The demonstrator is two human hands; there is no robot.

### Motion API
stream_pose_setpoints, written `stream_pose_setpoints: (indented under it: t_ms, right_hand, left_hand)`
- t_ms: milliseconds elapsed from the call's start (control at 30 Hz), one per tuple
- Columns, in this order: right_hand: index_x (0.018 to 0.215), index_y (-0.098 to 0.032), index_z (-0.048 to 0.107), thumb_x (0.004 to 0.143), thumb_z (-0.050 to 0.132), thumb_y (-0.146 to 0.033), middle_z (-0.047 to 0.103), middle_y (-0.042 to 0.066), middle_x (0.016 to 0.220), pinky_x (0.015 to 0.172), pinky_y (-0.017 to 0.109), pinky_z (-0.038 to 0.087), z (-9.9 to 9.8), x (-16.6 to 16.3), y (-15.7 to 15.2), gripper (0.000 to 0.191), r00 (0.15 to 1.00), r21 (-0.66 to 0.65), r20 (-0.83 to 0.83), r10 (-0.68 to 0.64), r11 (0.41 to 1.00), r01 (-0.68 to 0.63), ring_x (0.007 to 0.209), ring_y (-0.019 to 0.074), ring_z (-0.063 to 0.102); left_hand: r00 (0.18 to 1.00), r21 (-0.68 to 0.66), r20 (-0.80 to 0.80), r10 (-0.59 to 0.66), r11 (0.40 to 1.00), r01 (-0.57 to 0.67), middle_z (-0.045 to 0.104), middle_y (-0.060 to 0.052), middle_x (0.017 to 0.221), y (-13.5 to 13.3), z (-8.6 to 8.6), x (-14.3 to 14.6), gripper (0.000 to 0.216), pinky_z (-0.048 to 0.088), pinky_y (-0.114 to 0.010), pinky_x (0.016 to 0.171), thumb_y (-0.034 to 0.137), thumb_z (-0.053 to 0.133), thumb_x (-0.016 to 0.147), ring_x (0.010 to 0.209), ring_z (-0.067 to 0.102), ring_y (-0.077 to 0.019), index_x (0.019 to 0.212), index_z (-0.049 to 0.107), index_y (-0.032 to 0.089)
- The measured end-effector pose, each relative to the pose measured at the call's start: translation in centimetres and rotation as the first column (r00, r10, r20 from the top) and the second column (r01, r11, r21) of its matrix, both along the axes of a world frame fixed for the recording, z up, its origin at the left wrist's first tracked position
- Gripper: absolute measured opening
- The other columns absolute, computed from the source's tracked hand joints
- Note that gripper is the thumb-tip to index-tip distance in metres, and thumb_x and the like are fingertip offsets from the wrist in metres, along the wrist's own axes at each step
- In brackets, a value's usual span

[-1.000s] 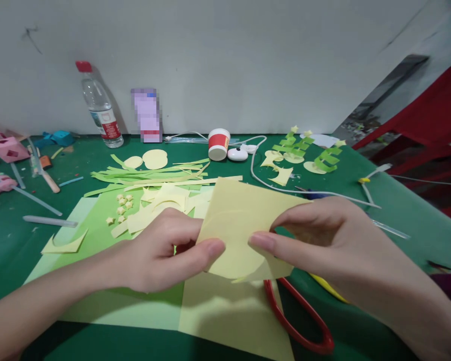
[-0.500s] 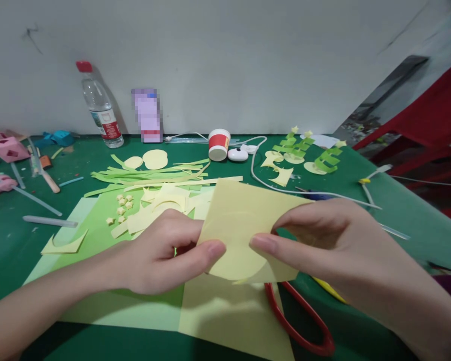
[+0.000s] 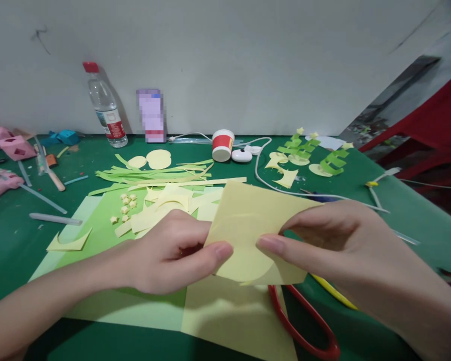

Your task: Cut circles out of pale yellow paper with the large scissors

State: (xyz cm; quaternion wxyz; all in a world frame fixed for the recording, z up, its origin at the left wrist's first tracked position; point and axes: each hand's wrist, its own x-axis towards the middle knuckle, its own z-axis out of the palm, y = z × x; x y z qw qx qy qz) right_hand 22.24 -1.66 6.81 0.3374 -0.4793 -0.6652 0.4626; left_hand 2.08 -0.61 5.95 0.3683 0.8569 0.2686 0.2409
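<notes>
Both of my hands pinch a pale yellow paper sheet point(image 3: 251, 220) held just above the green table point(image 3: 11, 250). My left hand point(image 3: 169, 258) grips its left edge, thumb on top. My right hand point(image 3: 334, 240) grips its lower right part, thumb pressed on the face. A curved cut shows near the sheet's lower edge. Under the hands lie a yellow sheet point(image 3: 229, 321) and a light green sheet point(image 3: 97, 220). A red scissor handle point(image 3: 308, 331) lies below my right hand.
Green and yellow paper strips point(image 3: 150, 175), small yellow stars point(image 3: 126, 203) and yellow circles point(image 3: 158, 159) lie further back. A water bottle point(image 3: 105, 108), a red and white cup point(image 3: 222, 145), a white cable point(image 3: 285, 188), green paper trees point(image 3: 304, 148) and pink items point(image 3: 7, 150) stand around.
The hands and the yellow sheet keep the same hold. The view has shifted slightly, so everything sits a little to the right.
</notes>
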Motion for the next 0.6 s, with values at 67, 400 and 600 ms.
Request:
stream_pose_setpoints:
  t_ms: [67, 400, 600]
  right_hand:
    - [0.05, -0.023, 0.065, 0.064, 0.073, -0.029, 0.066, -0.004, 0.052, 0.048, 0.02, 0.042, 0.1, -0.1, 0.0, 0.017, 1.0, -0.019, -0.021, 0.0, 1.0, 0.0, 0.052, 0.0129, 0.057]
    - [0.051, -0.023, 0.066, 0.064, 0.07, -0.03, 0.068, 0.0, 0.059, 0.057, 0.027, 0.048, 0.3, -0.2, 0.6, 0.015, 0.997, -0.15, -0.004, 0.073, 0.986, -0.073, 0.063, 0.0193, 0.06]
    - [0.052, -0.021, 0.063, 0.069, 0.062, -0.025, 0.059, -0.002, 0.054, 0.047, 0.022, 0.039, 0.0, -0.3, 1.0, 0.017, 0.974, -0.134, 0.086, 0.21, 0.971, -0.198, 0.053, 0.0121, 0.049]
  left_hand:
    - [1.0, -0.008, -0.003, -0.005, 1.0, 0.005, 0.036, 0.004, 0.053, 0.0, 0.0, 0.0, 0.03, 0.03, -0.021, 0.048, 0.022, 0.033, 0.088, 0.049, 0.036, -0.0083, 0.059, 0.036, 0.017]
    - [1.0, -0.086, -0.018, -0.011, 0.996, 0.009, 0.042, 0.002, 0.056, 0.5, -0.6, -0.3, 0.034, 0.032, -0.021, 0.051, 0.032, 0.033, 0.09, 0.053, 0.04, -0.0089, 0.064, 0.046, 0.015]
    - [0.996, -0.199, -0.052, -0.076, 0.978, 0.065, 0.044, 0.002, 0.059, 0.9, -0.6, -0.1, 0.033, 0.032, -0.02, 0.049, 0.036, 0.037, 0.088, 0.055, 0.041, -0.0093, 0.065, 0.049, 0.015]
